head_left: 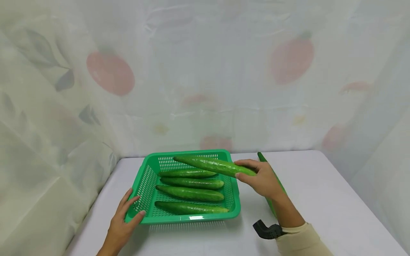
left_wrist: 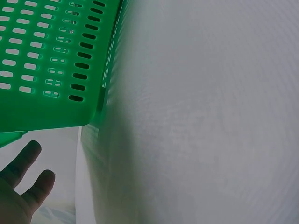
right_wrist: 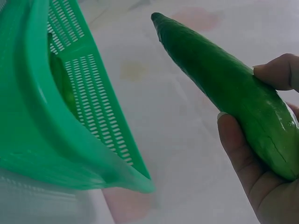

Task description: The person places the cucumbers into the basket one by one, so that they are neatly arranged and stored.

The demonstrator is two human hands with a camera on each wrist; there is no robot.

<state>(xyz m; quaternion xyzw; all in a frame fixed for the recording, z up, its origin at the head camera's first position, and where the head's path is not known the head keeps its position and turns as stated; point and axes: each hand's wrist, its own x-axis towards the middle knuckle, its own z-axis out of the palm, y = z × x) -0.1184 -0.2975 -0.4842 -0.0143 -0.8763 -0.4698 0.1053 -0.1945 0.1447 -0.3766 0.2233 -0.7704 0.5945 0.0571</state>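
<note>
My right hand (head_left: 262, 179) grips a long green cucumber (head_left: 213, 165) near its paler end, thumb and fingers on opposite sides. The cucumber is raised above the right part of a green plastic basket (head_left: 235, 209), its dark tip pointing left. In the right wrist view the held cucumber (right_wrist: 224, 79) appears beside the basket's wall (right_wrist: 105, 112). Inside the basket lie several cucumbers (head_left: 190, 193), roughly parallel in a row. With fingers spread, my left hand (head_left: 121, 222) rests at the basket's near left corner; in the left wrist view two straight fingers (left_wrist: 21, 161) show beside the basket.
Another cucumber (head_left: 271, 208) lies on the white table (head_left: 323, 199) right of the basket, partly hidden by my right hand and forearm. A pale fruit-patterned sheet (head_left: 205, 89) hangs behind the table and along its sides. A black device (head_left: 269, 230) is strapped to my right wrist.
</note>
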